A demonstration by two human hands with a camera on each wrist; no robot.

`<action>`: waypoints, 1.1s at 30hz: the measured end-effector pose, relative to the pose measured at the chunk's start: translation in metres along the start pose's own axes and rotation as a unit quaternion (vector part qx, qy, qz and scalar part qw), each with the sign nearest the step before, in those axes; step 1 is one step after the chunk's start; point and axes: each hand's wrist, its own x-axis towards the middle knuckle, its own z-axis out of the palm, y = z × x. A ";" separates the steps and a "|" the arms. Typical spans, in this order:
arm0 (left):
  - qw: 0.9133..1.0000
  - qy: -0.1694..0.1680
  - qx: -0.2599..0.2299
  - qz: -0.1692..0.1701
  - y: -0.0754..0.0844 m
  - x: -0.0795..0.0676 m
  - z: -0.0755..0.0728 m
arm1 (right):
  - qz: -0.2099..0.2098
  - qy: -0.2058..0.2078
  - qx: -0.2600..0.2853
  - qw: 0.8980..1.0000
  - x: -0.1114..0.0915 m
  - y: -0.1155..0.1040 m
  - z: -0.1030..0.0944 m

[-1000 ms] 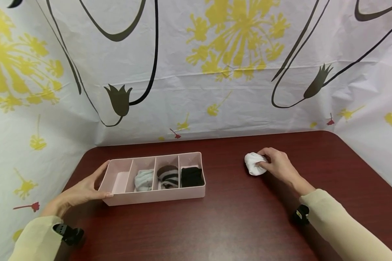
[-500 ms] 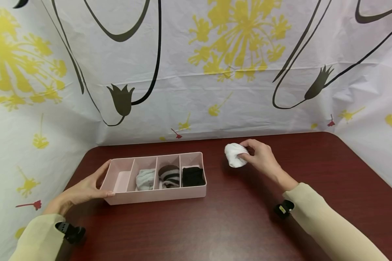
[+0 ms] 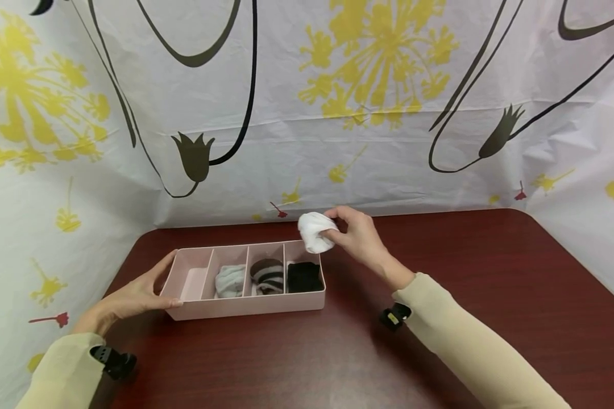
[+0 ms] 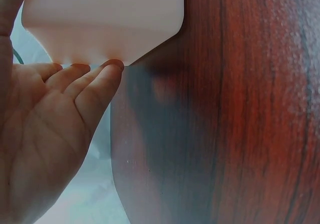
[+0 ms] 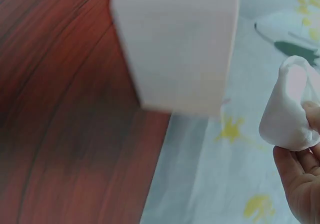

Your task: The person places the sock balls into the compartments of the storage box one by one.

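A pink divided box (image 3: 245, 307) lies on the table at the left in the head view. Its compartments hold a light grey rolled sock (image 3: 230, 281), a striped one (image 3: 267, 276) and a black one (image 3: 304, 277); the leftmost shows its pink floor. My left hand (image 3: 138, 294) holds the box's left end, thumb at the front rim; in the left wrist view its fingertips (image 4: 114, 66) press on the end wall. My right hand (image 3: 360, 238) pinches a white rolled sock (image 3: 314, 232) above the box's far right corner. The right wrist view shows the sock (image 5: 290, 109) between thumb and fingers.
The dark red wooden table (image 3: 307, 358) ends at a hanging white cloth (image 3: 266, 187) with yellow and dark flower prints, which also runs along both sides. Black wrist cameras (image 3: 113, 362) sit at both beige sleeves.
My right hand has lifted the white sock from the table at the right and carried it left to the box's right end. The left hand stays at the box's left end.
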 end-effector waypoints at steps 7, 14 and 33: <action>1.000 0.003 -0.007 -0.008 0.001 0.001 0.001 | -0.027 -0.003 0.039 0.999 0.014 -0.031 0.030; 1.000 0.002 -0.008 -0.003 0.000 0.001 0.001 | -0.045 -0.018 0.069 0.996 0.022 -0.059 0.059; 1.000 -0.002 -0.007 -0.015 0.002 0.000 0.002 | -0.023 -0.063 0.078 0.995 0.028 -0.118 0.143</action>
